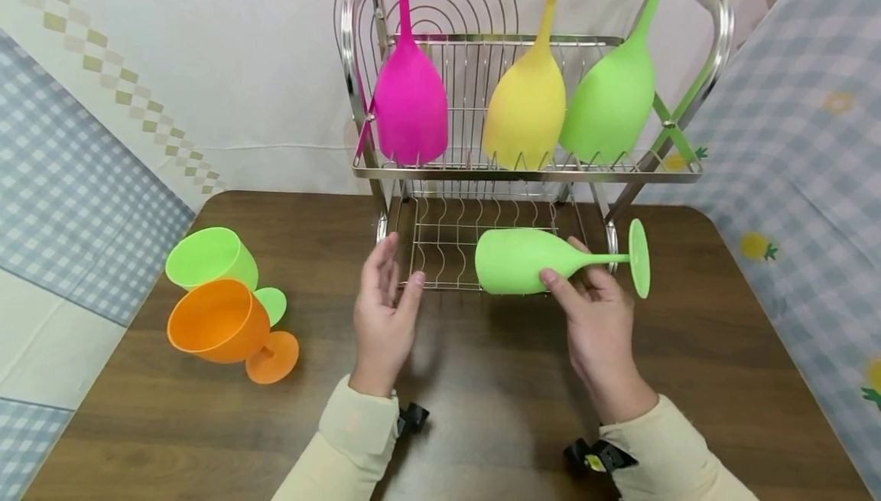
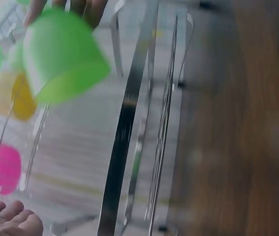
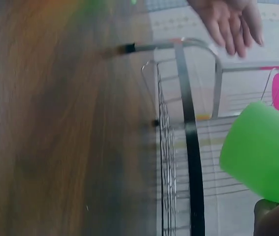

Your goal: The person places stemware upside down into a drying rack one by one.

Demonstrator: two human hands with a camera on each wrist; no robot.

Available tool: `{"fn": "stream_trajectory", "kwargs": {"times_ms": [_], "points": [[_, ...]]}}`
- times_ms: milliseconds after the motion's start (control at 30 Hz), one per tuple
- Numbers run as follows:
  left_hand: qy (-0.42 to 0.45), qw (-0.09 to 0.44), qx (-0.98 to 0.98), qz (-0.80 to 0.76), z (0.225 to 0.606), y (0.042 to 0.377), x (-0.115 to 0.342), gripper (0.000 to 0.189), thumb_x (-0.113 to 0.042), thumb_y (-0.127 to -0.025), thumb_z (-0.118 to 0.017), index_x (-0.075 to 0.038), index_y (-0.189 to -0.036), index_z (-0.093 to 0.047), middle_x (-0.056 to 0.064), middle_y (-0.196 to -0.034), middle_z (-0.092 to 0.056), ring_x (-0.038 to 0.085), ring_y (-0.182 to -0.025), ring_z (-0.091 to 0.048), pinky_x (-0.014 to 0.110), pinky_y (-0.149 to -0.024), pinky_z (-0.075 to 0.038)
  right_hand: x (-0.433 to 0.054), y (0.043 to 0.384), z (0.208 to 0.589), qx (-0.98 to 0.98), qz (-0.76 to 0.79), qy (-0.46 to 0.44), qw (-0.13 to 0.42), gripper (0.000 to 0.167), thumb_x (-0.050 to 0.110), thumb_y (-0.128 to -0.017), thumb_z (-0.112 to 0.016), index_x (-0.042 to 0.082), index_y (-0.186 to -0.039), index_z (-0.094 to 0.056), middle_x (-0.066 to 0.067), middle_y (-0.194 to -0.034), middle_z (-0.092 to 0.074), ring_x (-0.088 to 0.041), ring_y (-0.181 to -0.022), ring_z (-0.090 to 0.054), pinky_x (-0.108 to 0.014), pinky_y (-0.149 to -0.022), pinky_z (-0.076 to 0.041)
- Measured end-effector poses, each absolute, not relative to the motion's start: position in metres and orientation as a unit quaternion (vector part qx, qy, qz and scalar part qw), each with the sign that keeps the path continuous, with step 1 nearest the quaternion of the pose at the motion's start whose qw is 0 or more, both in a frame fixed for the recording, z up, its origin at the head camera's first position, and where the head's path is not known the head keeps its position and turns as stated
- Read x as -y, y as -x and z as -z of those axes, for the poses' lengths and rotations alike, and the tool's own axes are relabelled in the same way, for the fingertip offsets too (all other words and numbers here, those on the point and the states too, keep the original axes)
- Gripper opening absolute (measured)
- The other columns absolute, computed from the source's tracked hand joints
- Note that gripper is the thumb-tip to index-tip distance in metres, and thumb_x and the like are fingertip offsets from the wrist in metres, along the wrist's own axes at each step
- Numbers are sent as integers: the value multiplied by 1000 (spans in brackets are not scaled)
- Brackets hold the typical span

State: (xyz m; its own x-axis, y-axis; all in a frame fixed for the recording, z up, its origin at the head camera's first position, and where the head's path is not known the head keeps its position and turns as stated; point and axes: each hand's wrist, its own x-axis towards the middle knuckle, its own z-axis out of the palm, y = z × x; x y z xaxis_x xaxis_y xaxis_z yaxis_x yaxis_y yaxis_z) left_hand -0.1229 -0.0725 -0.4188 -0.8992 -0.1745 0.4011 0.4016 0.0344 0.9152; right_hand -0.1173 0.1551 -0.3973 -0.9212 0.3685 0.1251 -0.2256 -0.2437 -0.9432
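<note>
Head view: three goblets (image 1: 526, 107) are racked; a green goblet (image 1: 519, 260) is gripped by the right hand (image 1: 600, 321) near the lower tier (image 1: 447, 285); two cups (image 1: 237, 336) are unracked at left; the left hand (image 1: 384, 321) is outstretched, empty.

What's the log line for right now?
right hand: holds green goblet sideways | left hand: empty | rack: pink goblet, yellow goblet, upper green goblet upside down

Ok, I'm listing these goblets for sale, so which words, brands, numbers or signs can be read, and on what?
None can be read.
Held green goblet: no lettering visible.
Rack: no lettering visible.
Yellow mark on the black wrist device: too small to tell whether it's text.
</note>
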Motion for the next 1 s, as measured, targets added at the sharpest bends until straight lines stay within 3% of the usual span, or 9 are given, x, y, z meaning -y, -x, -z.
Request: {"fn": "stream_trajectory", "kwargs": {"times_ms": [200,400,567,733,1000], "points": [[45,284,724,627,429,140,95,51,-1,-96,-65,-1,-144,-48,9,-148,-52,19,-139,-46,33,-117,-36,-167,134,393,651,-732,80,184,47,-5,-82,-80,-5,-127,-66,-11,-141,-59,-25,-130,-55,-20,-96,-52],[-8,273,776,568,441,152,107,44,-3,-94,-68,0,-137,-57,11,-139,-60,24,-131,-55,34,-111,-44,-174,146,391,746,-645,69,154,51,11,-85,-82,9,-134,-65,-2,-141,-60,-17,-126,-58,-17,-92,-53],[-24,239,787,569,447,155,108,35,-3,-95,-68,3,-129,-63,18,-126,-67,27,-116,-66,28,-99,-53,-180,157,393,798,-583,37,149,47,14,-87,-80,6,-131,-66,-5,-134,-64,-21,-123,-60,-28,-100,-52],[-28,229,804,547,447,154,108,23,-4,-96,-67,2,-118,-69,16,-111,-73,28,-101,-72,34,-87,-60,-182,163,398,837,-528,28,141,45,14,-88,-79,0,-129,-65,-16,-132,-62,-24,-123,-59,-40,-103,-51],[-35,214,815,538,447,153,109,20,-7,-97,-67,-1,-116,-70,13,-110,-74,24,-98,-73,36,-84,-60,-183,170,400,874,-470,22,119,42,15,-94,-73,-6,-128,-61,-26,-130,-57,-37,-121,-55,-52,-101,-49]]}}
